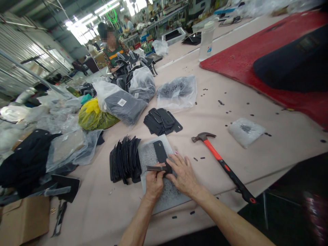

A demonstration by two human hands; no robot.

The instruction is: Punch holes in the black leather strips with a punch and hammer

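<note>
My left hand [154,182] is closed round a metal punch [155,168], which lies over a black flat piece [160,152] with a small slot near its far end. With its fingers spread, my right hand [183,172] rests on the near part of that piece and its edge, partly hiding it. Underneath is a grey, pitted board [173,194]. A row of black pieces [125,160] stands packed together left of the board. Beyond it lies a loose pile of similar slotted pieces [162,120]. To the right of my hands lies a claw hammer [225,167] with an orange and black handle.
Small black oval scraps [220,103] dot the table [97,208]. A small plastic bag [246,131] lies to the right, a red board [241,58] behind it. Bagged dark goods [125,106] and a yellow bag [96,114] are at left. A person [112,48] is across the table.
</note>
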